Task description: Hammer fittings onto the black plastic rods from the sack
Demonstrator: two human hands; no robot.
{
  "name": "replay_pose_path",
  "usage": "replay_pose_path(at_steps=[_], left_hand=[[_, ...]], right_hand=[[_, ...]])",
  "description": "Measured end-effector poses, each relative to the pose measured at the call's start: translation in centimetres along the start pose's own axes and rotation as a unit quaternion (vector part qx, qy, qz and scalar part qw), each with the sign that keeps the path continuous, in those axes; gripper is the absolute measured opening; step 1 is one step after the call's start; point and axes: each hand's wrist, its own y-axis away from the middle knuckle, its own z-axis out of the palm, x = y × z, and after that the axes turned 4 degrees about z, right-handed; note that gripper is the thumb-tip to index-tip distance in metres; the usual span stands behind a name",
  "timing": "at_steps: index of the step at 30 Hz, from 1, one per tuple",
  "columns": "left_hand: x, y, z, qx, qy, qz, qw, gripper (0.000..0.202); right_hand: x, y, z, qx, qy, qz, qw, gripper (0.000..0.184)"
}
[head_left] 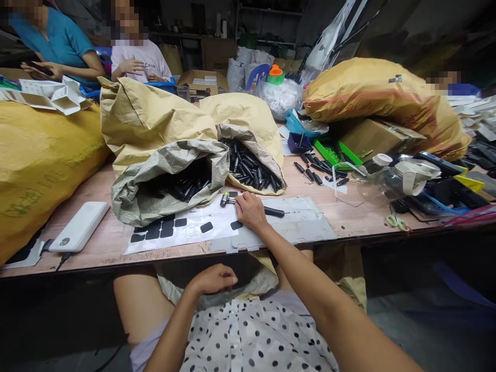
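My right hand (251, 211) rests on the table edge, fingers wrapped round the handle of a small hammer (248, 203) whose metal head points left. Beneath it lies a white sheet (182, 227) with several black stickers. My left hand (214, 279) is in my lap below the table, fingers curled in a loose fist on a grey sack (248, 287); I cannot make out anything in it. Just beyond the hammer, two open sacks (170, 175) hold many small black cylindrical parts (251, 168).
A white power bank (79, 226) lies at the left. Big yellow sacks (34, 165) flank the table. Loose black parts, a green tray (335, 152), a blue bin, scissors (396, 221) and clutter fill the right. Two people sit at the far left.
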Motion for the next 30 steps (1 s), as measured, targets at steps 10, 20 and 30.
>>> replay_pose_path(at_steps=[10, 20, 30], left_hand=[[10.5, 2.6, -14.0, 0.672, -0.087, -0.036, 0.734, 0.026], [9.6, 0.4, -17.5, 0.673, -0.137, -0.202, 0.699, 0.02], [6.5, 0.4, -10.7, 0.502, -0.243, 0.177, 0.81, 0.016]], right_hand=[[-0.1, -0.1, 0.0, -0.001, -0.007, 0.004, 1.0, 0.021], [-0.4, -0.3, -0.3, -0.013, -0.003, 0.007, 1.0, 0.022], [-0.4, -0.3, -0.5, -0.016, -0.004, 0.008, 1.0, 0.023]])
